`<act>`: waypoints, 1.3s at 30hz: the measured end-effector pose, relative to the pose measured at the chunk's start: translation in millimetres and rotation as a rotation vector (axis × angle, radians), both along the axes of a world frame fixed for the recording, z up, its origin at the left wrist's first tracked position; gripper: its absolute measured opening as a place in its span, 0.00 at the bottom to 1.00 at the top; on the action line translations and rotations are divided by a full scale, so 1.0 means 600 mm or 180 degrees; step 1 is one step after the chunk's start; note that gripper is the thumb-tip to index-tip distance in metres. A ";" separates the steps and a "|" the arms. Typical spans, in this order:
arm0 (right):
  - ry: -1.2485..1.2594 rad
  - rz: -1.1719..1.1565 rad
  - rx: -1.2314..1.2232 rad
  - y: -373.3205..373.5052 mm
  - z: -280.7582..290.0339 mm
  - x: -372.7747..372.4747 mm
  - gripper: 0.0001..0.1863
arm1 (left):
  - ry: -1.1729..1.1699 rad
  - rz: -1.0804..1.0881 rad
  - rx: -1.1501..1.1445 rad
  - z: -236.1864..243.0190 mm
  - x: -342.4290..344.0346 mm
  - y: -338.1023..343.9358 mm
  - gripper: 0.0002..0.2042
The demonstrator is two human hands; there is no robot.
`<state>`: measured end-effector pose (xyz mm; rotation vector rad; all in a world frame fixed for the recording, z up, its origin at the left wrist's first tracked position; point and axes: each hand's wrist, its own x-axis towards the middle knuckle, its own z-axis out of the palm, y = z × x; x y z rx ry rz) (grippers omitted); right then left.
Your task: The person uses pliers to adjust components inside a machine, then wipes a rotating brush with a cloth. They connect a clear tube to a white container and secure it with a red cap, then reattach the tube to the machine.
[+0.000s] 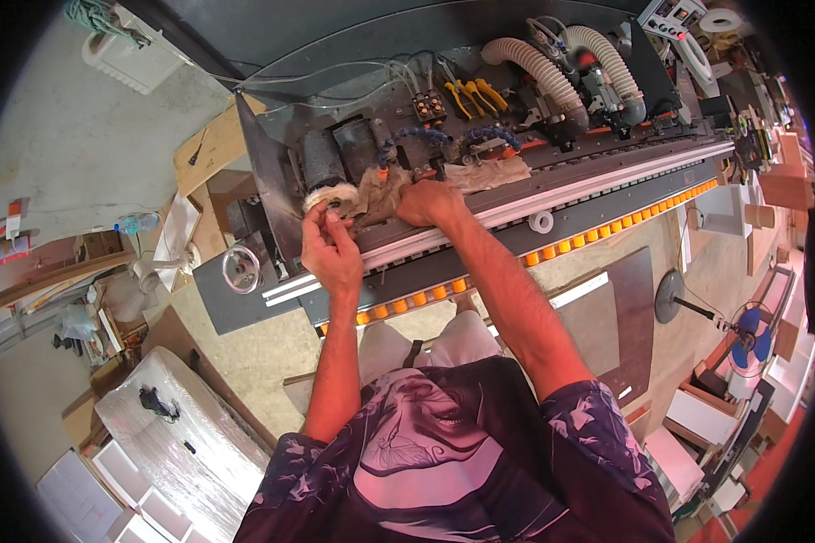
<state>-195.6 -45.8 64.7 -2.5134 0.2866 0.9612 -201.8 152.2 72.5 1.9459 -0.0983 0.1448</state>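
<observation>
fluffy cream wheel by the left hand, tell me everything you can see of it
The fluffy wheel is round and cream-coloured, with a soft, frayed-looking rim, as if made of cloth or fibre. It sits at the near end of a dark cylinder, at the left part of the machine, just left of some brown paper. The left hand has its fingertips at the near edge, apparently touching it and hiding part. Whether it is spinning cannot be told.

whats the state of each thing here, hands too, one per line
left hand: fingers at the pale fuzzy wheel, grip unclear
right hand: fingers curled, anything held is hidden
pale fuzzy wheel: fluffy-edged, partly covered by fingers
brown sheet: crumpled
yellow-handled tools: laid down, not in hand
ribbed hose: bent in an arc
large slab: wrapped in clear plastic
</observation>
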 end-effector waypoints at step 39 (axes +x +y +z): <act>-0.0269 0.0022 -0.0101 -0.008 -0.058 -0.001 0.29 | 0.1714 -0.2394 0.0225 -0.001 0.202 -0.105 0.15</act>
